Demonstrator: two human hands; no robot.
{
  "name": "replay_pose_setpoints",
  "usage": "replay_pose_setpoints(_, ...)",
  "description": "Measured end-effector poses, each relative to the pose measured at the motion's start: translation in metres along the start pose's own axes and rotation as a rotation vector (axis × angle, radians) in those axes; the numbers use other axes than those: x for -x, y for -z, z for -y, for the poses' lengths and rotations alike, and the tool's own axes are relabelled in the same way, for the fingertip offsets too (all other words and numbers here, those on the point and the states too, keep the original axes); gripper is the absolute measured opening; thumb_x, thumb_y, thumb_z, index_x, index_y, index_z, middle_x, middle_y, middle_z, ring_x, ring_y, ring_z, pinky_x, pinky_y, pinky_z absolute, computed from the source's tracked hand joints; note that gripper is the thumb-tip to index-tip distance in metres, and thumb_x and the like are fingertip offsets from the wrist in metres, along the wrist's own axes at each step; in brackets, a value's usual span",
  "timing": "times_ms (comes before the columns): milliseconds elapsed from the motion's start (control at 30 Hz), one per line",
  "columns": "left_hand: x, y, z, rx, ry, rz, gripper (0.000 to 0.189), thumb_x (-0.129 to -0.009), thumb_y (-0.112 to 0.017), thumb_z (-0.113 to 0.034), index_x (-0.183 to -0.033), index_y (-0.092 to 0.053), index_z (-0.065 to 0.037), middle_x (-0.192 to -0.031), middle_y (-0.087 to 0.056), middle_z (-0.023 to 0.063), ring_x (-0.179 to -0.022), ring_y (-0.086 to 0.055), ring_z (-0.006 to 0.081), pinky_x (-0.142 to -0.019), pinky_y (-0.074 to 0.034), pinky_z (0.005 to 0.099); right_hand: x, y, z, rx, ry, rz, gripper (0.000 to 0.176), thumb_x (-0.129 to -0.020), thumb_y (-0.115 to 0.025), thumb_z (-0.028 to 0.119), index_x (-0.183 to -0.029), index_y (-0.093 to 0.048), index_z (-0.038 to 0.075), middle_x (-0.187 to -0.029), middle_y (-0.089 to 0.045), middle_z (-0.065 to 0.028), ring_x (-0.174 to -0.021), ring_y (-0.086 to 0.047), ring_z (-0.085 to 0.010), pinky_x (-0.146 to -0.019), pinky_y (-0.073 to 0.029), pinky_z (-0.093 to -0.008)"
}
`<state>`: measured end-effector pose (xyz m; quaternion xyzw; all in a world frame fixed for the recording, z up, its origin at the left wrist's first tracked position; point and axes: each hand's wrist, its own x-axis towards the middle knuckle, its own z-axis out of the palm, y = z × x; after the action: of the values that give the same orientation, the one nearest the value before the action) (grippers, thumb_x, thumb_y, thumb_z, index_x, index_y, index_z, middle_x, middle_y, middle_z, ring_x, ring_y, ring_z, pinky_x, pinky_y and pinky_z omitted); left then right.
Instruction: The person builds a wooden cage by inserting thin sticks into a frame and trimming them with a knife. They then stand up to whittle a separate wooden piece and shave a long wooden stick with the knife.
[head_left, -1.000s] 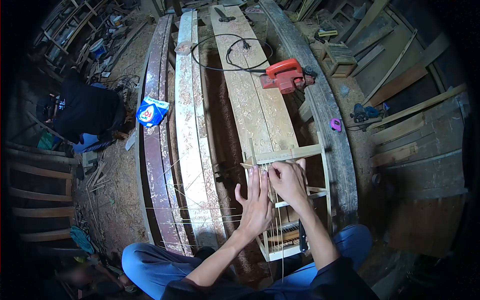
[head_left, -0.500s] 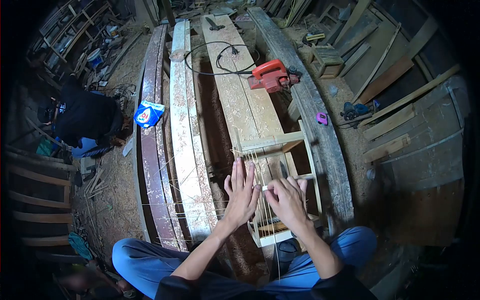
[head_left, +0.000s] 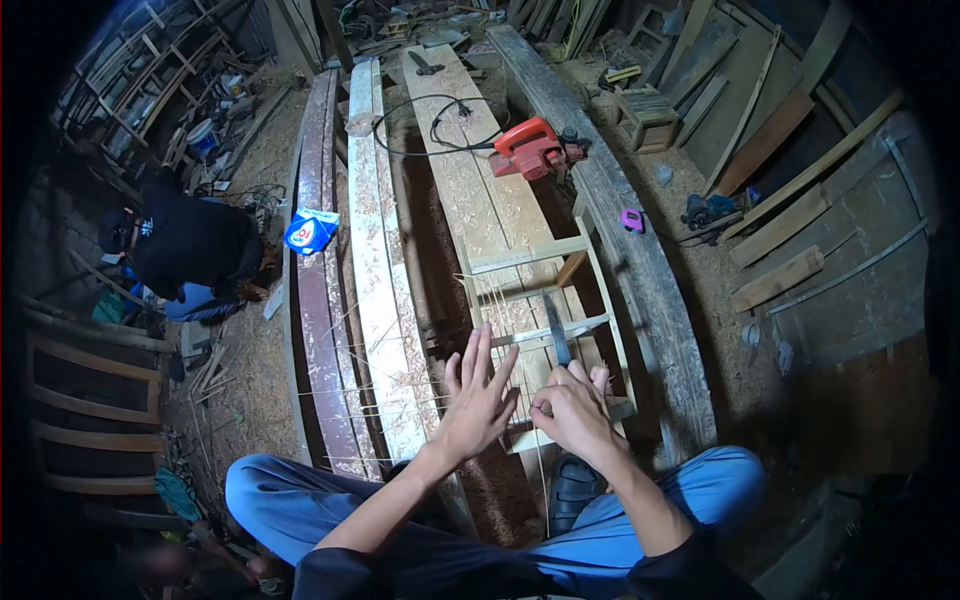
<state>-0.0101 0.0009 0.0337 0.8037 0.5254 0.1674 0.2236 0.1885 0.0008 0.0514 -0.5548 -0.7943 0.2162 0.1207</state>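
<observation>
My left hand [head_left: 475,400] is open over the left side of a small pale wooden frame [head_left: 530,257], its fingers spread. Thin pale strands [head_left: 500,300] run lengthwise along the frame near its fingertips. My right hand [head_left: 582,408] is closed over the near end of the frame, thumb against the fingers. A long, dark, flat blade [head_left: 556,325] points away from its fingers and lies across a crosspiece; its handle is hidden. One thin strand hangs below this hand toward my sandal [head_left: 573,490].
A red electric planer [head_left: 535,150] with a black cord rests beyond the frame on shaving-strewn boards [head_left: 440,120]. A pink tape measure [head_left: 632,220] lies on the right plank. A blue-white packet [head_left: 311,232] sits left. Another person [head_left: 195,245] crouches at far left.
The blade now shows at length ahead of my right hand. My left hand has drawn slightly nearer and left. The whole view has shifted a little.
</observation>
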Motion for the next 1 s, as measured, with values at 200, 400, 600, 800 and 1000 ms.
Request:
replay_pose_setpoints(200, 0.032, -0.01, -0.006, -0.011, -0.057, 0.017, 0.053, -0.094, -0.069, -0.022, -0.144, -0.055, -0.014, -0.167, -0.013, 0.0276, -0.156, -0.012, 0.0436, -0.12, -0.012, 0.0566, 0.005, -0.008, -0.007, -0.044, -0.009, 0.047, 0.008, -0.079, -0.079, 0.021, -0.08, -0.079, 0.013, -0.093, -0.063, -0.0077, -0.104, -0.055, -0.0258, -0.091, -0.033, -0.0478)
replay_pose_setpoints(400, 0.037, -0.022, -0.011, 0.069, -0.031, -0.013, 0.027, -0.093, -0.071, -0.025, -0.118, -0.068, -0.016, -0.167, -0.014, 0.0262, -0.156, -0.012, 0.0429, -0.118, -0.013, 0.0619, 0.018, -0.002, -0.001, -0.055, -0.017, 0.083, 0.009, -0.078, -0.078, 0.022, -0.078, -0.078, 0.013, -0.096, -0.063, -0.0074, -0.106, -0.054, -0.0254, -0.089, -0.031, -0.0467)
replay_pose_setpoints(600, 0.036, -0.022, -0.012, 0.093, -0.01, -0.036, 0.028, -0.092, -0.072, -0.023, -0.119, -0.069, -0.015, -0.166, -0.015, 0.0281, -0.154, -0.013, 0.0472, -0.117, -0.018, 0.0627, 0.022, -0.001, 0.003, -0.052, 0.0, 0.051, 0.007, -0.08, -0.078, 0.019, -0.079, -0.075, 0.012, -0.1, -0.06, -0.0065, -0.106, -0.053, -0.0257, -0.088, -0.033, -0.0454)
replay_pose_setpoints(800, 0.032, -0.031, -0.009, 0.323, 0.068, -0.188, 0.047, -0.091, -0.071, -0.013, -0.136, -0.058, -0.009, -0.165, -0.019, 0.0282, -0.151, -0.025, 0.0462, -0.119, -0.028, 0.0526, 0.011, 0.007, 0.005, -0.037, -0.073, -0.165, 0.031, -0.083, -0.077, 0.017, -0.111, -0.065, 0.009, -0.1, -0.058, -0.011, -0.107, -0.052, -0.0311, -0.092, -0.041, -0.0483)
replay_pose_setpoints(1000, 0.011, -0.019, 0.008, 0.204, 0.08, -0.237, 0.057, -0.09, -0.067, -0.004, -0.145, -0.05, -0.007, -0.164, -0.022, 0.0276, -0.149, -0.028, 0.0446, -0.119, -0.029, 0.0518, 0.005, -0.006, -0.016, -0.324, -0.322, 0.002, 0.079, -0.095, -0.061, 0.004, -0.158, -0.015, 0.0, -0.142, -0.05, -0.0367, -0.124, -0.055, -0.0532, -0.104, -0.047, -0.053)
